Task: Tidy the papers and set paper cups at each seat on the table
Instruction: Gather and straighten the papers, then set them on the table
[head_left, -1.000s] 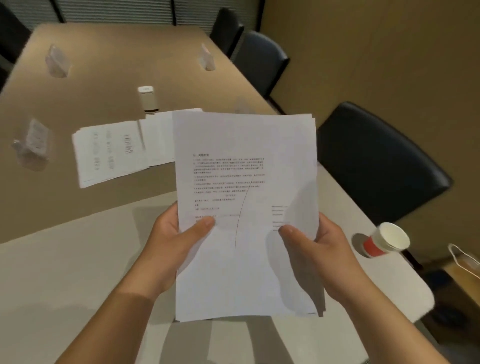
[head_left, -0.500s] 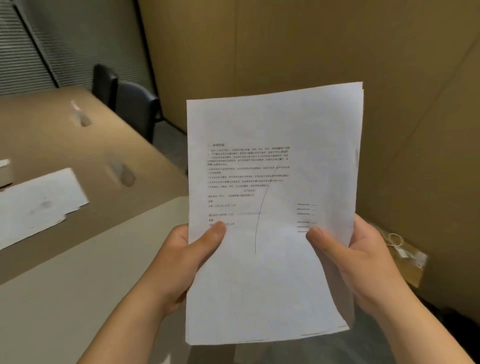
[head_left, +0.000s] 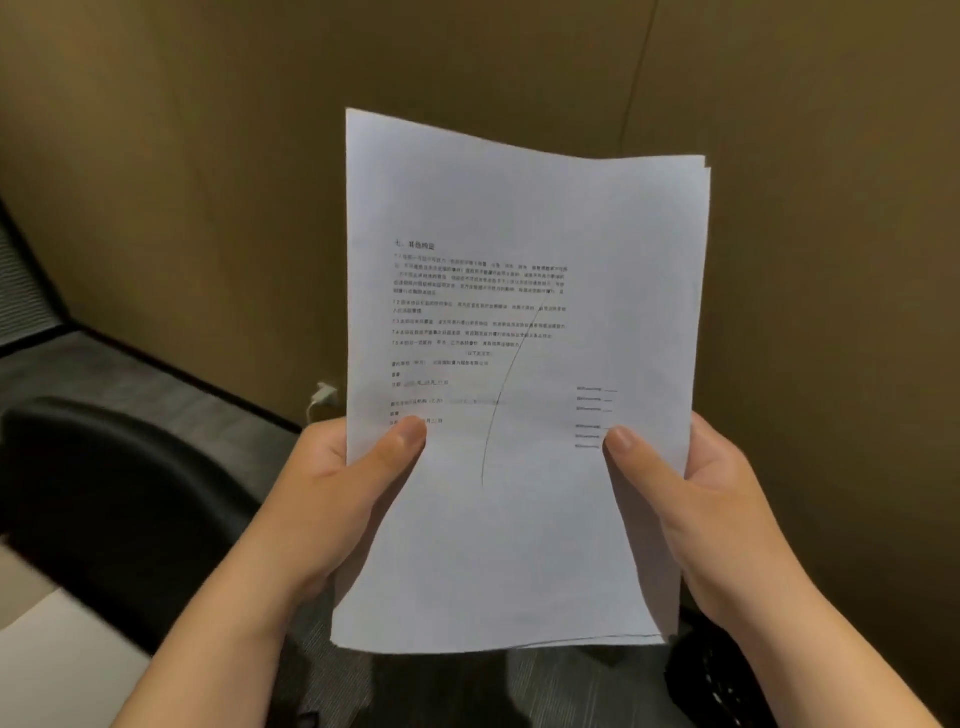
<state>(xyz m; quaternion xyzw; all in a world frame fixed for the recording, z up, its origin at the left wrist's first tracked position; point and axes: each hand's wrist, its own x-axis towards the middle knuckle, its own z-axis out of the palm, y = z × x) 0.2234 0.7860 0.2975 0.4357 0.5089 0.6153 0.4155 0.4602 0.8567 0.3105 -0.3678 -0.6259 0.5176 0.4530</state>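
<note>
In the head view, a stack of papers is held upright in the centre of the frame, clear of any support, with a tan wall panel behind it. The top sheet is printed with blocks of small text in its middle part, and a thin curved pen line is drawn across it from the right of the text down toward the lower middle. Further sheets are seen fanned slightly at the right edge and at the lower right corner of the stack.

The left edge of the stack is gripped by the left hand, whose thumb is pressed on the front of the top sheet at centre left; its fingers are hidden behind the paper. The right edge is gripped in the same way by the right hand, with the thumb laid on the front at centre right and the fingers curled out of sight behind the sheets. Both bare forearms are seen rising from the bottom corners of the frame.

A black chair back is seen at the lower left, blurred. A pale corner of the surface is seen in the bottom left corner. Grey carpeted floor is visible at left below the wall, and a white plug with a cable is seen at the foot of the wall, just left of the stack.
</note>
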